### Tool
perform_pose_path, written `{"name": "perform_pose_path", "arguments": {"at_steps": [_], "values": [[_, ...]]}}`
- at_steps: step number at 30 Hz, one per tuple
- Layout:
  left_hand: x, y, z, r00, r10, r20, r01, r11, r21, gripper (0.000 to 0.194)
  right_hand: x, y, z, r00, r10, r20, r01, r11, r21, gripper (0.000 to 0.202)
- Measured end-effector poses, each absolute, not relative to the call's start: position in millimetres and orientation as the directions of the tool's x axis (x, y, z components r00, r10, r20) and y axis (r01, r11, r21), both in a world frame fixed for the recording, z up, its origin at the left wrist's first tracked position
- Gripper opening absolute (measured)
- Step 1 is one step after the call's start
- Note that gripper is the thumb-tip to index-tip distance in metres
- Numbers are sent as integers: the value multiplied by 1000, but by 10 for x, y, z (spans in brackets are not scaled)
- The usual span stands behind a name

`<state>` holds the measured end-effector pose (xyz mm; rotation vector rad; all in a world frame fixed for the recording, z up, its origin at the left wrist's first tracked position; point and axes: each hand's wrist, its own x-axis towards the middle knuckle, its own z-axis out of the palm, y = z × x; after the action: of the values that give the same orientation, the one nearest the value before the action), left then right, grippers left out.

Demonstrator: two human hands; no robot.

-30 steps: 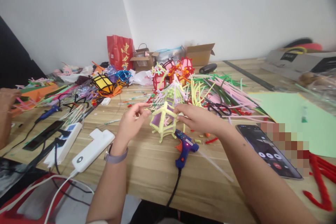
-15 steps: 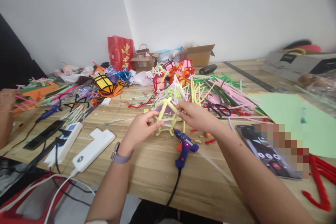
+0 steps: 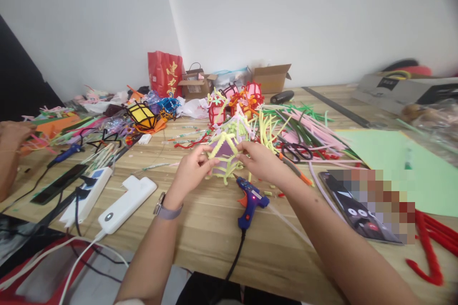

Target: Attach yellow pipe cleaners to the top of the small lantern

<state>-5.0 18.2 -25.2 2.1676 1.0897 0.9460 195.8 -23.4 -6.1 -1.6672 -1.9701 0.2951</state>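
The head view looks down on a wooden worktop (image 3: 200,228) crowded with craft goods. The left hand (image 3: 191,171) and the right hand (image 3: 263,162) meet over the middle of the worktop, a little in from its near edge, and between them they hold a small lantern frame (image 3: 224,155) of yellow-green pipe cleaners with purple panels. The fingers of both hands are closed narrowly on the frame's ribs, the left on its near left side, the right on its upper right side. The frame is lifted just above the wood.

Just beside it, toward the near edge, a blue glue gun (image 3: 250,201) lies on the worktop with its cord running off that edge. Behind the hands a loose heap of pipe cleaners (image 3: 304,124) spreads toward the far edge, with scissors (image 3: 295,151) on it. A phone (image 3: 354,212) lies to the right, near a green sheet (image 3: 400,162). A white power bank (image 3: 127,198) lies to the left. At the left edge another person's hand (image 3: 9,136) rests among coloured strips.
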Motion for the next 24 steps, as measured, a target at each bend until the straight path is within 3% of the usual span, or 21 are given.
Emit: {"name": "perform_pose_path", "arguments": {"at_steps": [4, 8, 10, 13, 21, 24], "values": [[53, 11, -262, 233, 835, 499, 464, -547, 697, 32, 1885, -213, -99, 24, 955, 296, 810, 155, -565, 16], [198, -89, -303, 397, 811, 430, 552, -585, 595, 40, 1813, -245, -106, 58, 953, 298, 820, 124, -558, 18], [245, -71, -334, 422, 810, 408, 599, -586, 545, 47, 1773, -272, -111, 50, 952, 301, 831, 128, -541, 20], [266, -17, -373, 424, 822, 380, 646, -569, 510, 41, 1722, -301, -132, 7, 946, 324, 836, 172, -521, 19], [247, -19, -390, 361, 874, 325, 554, -481, 679, 30, 1704, -307, -171, -33, 911, 411, 789, 276, -549, 25], [251, -34, -377, 316, 892, 324, 503, -447, 740, 30, 1704, -314, -186, -24, 860, 509, 787, 330, -521, 21]]}}
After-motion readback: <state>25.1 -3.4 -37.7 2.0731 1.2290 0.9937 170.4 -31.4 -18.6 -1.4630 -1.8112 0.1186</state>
